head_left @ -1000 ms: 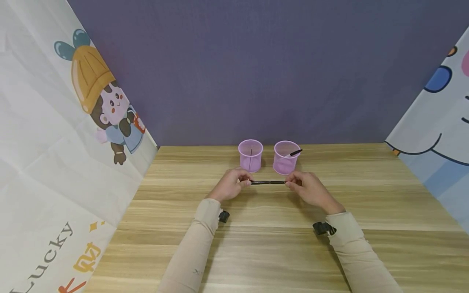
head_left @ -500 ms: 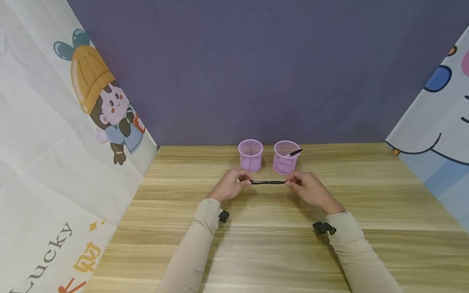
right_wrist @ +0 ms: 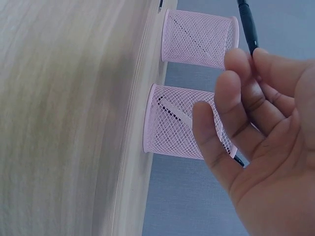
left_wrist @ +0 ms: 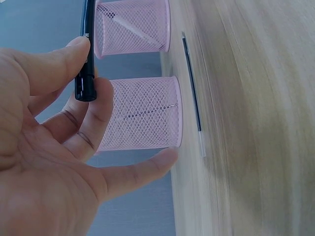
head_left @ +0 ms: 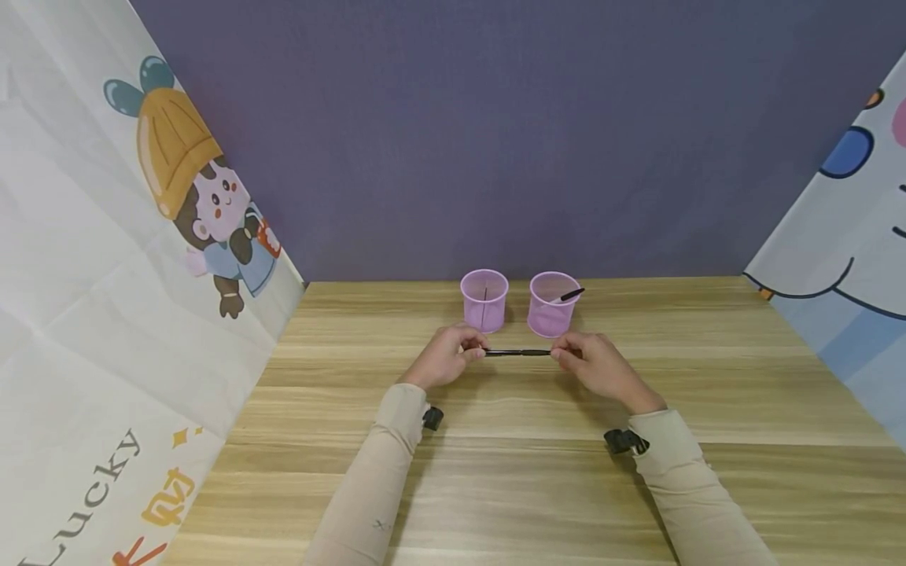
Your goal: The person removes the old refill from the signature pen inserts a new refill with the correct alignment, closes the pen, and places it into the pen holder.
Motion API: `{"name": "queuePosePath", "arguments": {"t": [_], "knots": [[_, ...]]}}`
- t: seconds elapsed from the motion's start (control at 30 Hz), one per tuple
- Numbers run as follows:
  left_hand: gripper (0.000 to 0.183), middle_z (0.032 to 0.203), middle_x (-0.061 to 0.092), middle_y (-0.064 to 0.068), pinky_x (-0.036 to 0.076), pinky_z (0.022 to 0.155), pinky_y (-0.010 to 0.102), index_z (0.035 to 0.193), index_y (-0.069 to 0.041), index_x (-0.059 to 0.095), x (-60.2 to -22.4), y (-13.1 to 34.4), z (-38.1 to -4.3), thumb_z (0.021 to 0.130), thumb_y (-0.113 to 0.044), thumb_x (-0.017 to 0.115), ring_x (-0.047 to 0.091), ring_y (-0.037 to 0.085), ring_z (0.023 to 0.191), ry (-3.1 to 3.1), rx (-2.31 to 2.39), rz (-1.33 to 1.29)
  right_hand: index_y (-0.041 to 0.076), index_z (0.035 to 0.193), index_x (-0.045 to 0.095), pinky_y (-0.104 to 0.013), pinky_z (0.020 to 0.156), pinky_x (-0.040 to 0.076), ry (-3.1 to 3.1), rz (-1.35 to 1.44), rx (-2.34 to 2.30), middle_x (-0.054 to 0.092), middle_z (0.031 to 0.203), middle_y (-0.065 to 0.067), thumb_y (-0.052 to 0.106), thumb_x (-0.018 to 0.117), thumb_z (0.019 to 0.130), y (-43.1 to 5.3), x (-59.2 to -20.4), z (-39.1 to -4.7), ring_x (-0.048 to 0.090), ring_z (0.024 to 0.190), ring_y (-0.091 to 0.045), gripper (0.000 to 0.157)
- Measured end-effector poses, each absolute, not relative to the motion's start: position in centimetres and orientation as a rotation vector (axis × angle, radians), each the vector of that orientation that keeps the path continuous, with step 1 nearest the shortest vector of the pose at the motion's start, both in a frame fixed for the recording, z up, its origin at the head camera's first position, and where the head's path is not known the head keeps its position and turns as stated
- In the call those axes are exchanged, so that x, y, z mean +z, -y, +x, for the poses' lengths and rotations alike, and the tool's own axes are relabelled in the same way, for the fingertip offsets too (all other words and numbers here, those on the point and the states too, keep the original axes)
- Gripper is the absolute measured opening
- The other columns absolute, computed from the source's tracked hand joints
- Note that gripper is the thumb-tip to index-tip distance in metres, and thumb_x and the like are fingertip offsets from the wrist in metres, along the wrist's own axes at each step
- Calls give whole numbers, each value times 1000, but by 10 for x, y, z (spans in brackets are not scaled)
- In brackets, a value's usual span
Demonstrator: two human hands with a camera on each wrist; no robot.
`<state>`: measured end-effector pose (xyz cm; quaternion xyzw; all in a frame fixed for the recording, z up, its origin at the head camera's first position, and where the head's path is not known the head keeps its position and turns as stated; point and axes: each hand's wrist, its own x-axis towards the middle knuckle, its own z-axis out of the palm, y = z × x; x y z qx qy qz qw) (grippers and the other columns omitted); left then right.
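Note:
My left hand (head_left: 446, 358) pinches the left end of a black pen (head_left: 517, 353) between thumb and fingers. At the other end, the thumb and fingertips of my right hand (head_left: 598, 365) hold the pen's tapered tip (right_wrist: 251, 37). The pen is level, raised over the table just in front of two pink mesh pen holders. The left holder (head_left: 470, 314) has a thin dark stick in it. In the right holder (head_left: 548, 321) leans a clear pen with a black end (head_left: 572, 295). A pen refill (left_wrist: 193, 88), dark with a clear end, lies on the table in the left wrist view.
The wood-grain table (head_left: 524, 487) ends at a dark blue-grey backdrop (head_left: 495, 141) just behind the holders. White printed cloths stand at the left (head_left: 85, 236) and right (head_left: 835, 236).

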<state>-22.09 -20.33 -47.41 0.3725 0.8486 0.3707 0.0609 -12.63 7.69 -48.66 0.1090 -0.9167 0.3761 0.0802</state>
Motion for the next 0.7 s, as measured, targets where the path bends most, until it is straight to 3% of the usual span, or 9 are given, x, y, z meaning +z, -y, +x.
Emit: {"name": "queuePosePath", "arguments": {"t": [0.7], "knots": [[12,97,68,3,51,82,27,105,-8,74,-473,202,-220,96,-5,68,60,12,89,-2571,1096,1092,9,82,65,-25,58,42,2726,347,1088,61,69,4,18,60,104,-78,-489,-127,49,61,-7,24]]}}
